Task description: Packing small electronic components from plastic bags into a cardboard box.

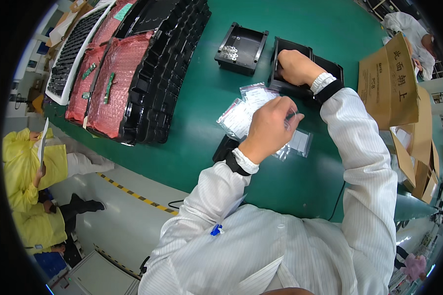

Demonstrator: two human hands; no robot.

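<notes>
Step in hand, as judged: a reach into the bin (294, 44). The right hand (296, 67) is inside it, fingers hidden; its grasp cannot be determined. The left hand (273, 123) is curled above the bags (240, 118), fingertips drawn together; contents, if any, unclear. The next move likely calls for a light fingertip pinch and straight withdrawal.

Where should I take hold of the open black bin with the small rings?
Probably the left rim, from above and left: the black bin sits upright, open-topped, with green table beside that rim; the right hand and second bin crowd its right.
</notes>
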